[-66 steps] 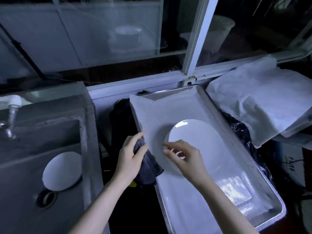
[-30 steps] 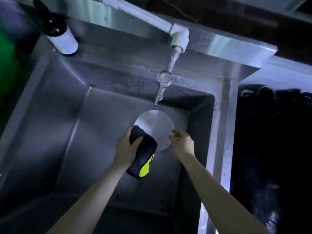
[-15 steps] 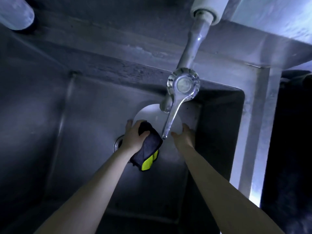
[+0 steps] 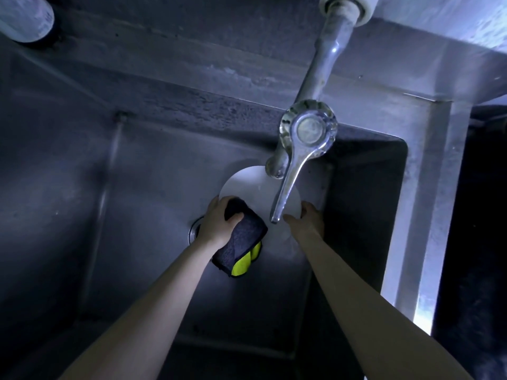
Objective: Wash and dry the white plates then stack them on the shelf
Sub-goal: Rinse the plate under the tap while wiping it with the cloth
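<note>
Right hand [image 4: 306,223] now on plate [image 4: 247,185], under tap [image 4: 288,187]

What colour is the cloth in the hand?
The cloth in the left hand is dark, almost black, with bright yellow-green at one end; seen in the head view.

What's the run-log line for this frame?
phase: wash | left hand: grips cloth | right hand: holds white plate rim | location: in sink, below tap
</note>
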The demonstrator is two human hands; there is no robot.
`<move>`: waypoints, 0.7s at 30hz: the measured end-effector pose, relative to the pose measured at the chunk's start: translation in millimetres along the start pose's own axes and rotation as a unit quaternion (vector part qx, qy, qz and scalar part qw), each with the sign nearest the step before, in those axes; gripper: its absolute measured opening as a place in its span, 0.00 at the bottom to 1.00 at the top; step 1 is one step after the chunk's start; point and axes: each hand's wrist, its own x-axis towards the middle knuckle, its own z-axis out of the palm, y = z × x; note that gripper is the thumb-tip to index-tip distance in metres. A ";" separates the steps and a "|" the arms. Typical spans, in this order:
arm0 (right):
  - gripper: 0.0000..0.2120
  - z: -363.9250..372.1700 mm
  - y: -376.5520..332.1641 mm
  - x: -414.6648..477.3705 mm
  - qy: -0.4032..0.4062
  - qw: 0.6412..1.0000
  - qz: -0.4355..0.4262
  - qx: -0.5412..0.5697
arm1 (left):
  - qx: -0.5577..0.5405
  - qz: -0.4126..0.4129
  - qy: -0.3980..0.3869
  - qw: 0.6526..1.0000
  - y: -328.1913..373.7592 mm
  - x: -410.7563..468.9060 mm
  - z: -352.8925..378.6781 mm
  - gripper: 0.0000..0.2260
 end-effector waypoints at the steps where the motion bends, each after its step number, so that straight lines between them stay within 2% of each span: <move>1: 0.24 -0.5 0.4 -0.4 0.002 1.000 -0.001 0.013 | -0.004 -0.004 0.000 1.000 0.6 -1.4 -1.6 0.17; 5: 0.21 -1.0 3.2 -1.9 0.009 0.999 -0.012 0.050 | -0.013 -0.035 -0.005 0.999 3.6 -8.9 -7.7 0.16; 9: 0.03 -1.1 4.4 -8.9 0.004 0.993 -0.031 0.114 | -0.041 -0.029 -0.009 0.999 2.3 -15.0 -14.8 0.15; 12: 0.08 -4.1 5.6 -16.7 -0.015 0.990 -0.041 0.133 | -0.113 -0.035 -0.016 0.993 -4.3 -23.7 -22.8 0.14; 14: 0.07 -9.6 4.7 -27.4 -0.046 0.987 -0.058 0.142 | -0.138 -0.024 -0.016 0.990 -10.5 -34.5 -28.6 0.12; 18: 0.07 -25.7 2.9 -56.0 -0.076 0.985 -0.105 0.118 | -0.097 0.028 -0.014 0.995 -11.2 -67.6 -43.0 0.16; 21: 0.09 -39.2 1.3 -84.4 -0.066 0.984 -0.142 0.086 | -0.053 0.096 0.007 0.994 -0.4 -102.6 -55.5 0.17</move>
